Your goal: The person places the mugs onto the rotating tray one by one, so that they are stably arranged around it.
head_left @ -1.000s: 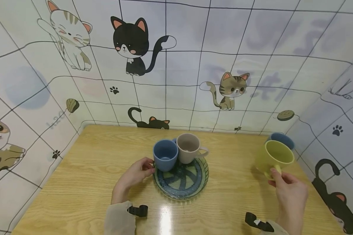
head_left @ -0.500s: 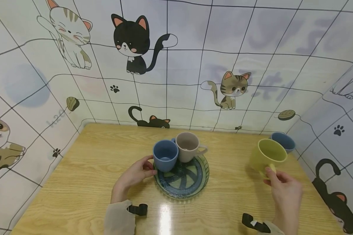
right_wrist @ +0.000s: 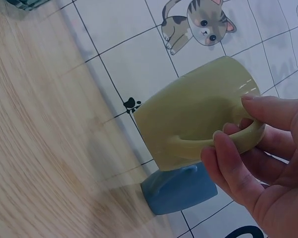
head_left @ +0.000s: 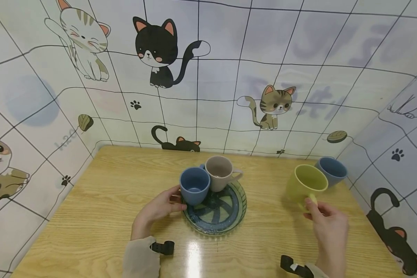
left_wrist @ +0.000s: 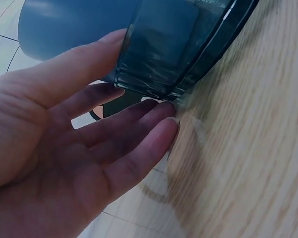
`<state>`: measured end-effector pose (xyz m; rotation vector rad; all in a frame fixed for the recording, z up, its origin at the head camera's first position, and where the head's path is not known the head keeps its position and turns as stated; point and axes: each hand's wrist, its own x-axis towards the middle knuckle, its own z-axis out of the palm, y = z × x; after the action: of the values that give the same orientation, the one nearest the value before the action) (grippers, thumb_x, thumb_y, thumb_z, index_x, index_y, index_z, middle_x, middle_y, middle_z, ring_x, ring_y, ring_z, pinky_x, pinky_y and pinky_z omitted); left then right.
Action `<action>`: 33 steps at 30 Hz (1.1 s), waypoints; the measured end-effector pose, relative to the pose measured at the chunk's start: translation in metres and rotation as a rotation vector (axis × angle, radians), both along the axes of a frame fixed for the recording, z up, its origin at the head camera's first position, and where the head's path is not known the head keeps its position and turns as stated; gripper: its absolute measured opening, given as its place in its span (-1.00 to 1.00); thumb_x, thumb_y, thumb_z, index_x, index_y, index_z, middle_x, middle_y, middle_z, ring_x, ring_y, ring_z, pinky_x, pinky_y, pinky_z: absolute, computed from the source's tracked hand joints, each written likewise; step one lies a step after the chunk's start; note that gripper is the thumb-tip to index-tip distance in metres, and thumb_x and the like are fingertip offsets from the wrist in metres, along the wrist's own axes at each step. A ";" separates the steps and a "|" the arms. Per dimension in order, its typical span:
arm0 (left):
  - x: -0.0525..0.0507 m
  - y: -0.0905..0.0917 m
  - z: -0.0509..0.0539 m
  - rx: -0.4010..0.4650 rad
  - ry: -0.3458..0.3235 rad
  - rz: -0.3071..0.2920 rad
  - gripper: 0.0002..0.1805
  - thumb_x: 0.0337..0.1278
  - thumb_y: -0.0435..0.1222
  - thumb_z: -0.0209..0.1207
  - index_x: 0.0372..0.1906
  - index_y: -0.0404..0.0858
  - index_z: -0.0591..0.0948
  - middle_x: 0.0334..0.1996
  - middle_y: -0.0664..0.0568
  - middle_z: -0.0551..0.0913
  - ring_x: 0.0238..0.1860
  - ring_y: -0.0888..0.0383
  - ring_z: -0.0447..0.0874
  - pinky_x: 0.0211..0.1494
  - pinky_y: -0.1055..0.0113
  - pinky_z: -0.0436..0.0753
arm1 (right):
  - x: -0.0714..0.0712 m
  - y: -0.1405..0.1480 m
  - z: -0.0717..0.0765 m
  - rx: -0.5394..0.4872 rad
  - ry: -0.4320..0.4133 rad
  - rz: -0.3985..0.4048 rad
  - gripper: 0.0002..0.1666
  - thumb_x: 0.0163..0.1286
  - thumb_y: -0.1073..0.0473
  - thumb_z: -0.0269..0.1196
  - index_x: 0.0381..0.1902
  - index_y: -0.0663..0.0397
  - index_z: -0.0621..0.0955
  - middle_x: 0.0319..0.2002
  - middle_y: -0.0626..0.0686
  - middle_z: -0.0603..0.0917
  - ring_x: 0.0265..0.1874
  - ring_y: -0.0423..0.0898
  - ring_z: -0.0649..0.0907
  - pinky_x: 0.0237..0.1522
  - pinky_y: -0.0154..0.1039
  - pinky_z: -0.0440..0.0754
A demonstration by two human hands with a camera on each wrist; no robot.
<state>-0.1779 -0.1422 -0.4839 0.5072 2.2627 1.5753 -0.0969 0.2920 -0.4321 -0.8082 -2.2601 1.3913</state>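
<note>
My right hand pinches the handle of a yellow mug, holding it above the table. In the right wrist view, the thumb and fingers grip the handle of this mug. My left hand touches the left rim of a round glass plate with a blue-green pattern. In the left wrist view, the fingers rest loosely at the plate's edge. On the plate's back part stand a blue mug and a beige mug, side by side.
Another blue mug stands at the table's back right corner, just behind the yellow mug. Walls covered with cat-print sheeting border the wooden table at the back and sides.
My right hand has carried the yellow mug leftward, uncovering more of the far blue mug. The left hand stays at the plate's rim; the blue mug on the plate has shifted slightly.
</note>
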 end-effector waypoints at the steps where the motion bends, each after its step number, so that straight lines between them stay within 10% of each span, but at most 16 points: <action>1: 0.000 0.000 0.000 0.001 -0.003 -0.005 -0.20 0.18 -0.35 0.31 0.47 -0.36 0.21 0.24 -0.27 0.43 0.18 -0.22 0.46 0.12 -0.06 0.51 | 0.000 -0.002 0.000 0.003 0.002 0.000 -0.47 0.31 -0.07 0.34 -0.08 0.34 0.68 -0.48 -0.18 0.73 -0.59 -0.33 0.69 -0.39 -0.60 0.47; 33: -0.001 -0.001 0.000 0.057 -0.009 -0.079 -0.17 0.14 -0.37 0.34 0.47 -0.34 0.20 0.37 -0.23 0.31 0.30 -0.29 0.32 0.30 -0.16 0.33 | -0.006 -0.030 0.013 0.093 0.077 0.091 -0.53 0.32 -0.06 0.33 -0.16 0.30 0.72 -0.40 0.09 0.77 -0.59 -0.34 0.68 -0.38 -0.57 0.48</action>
<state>-0.1794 -0.1433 -0.4839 0.5959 2.1693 1.6037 -0.1031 0.2623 -0.4190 -0.6192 -2.3089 1.3211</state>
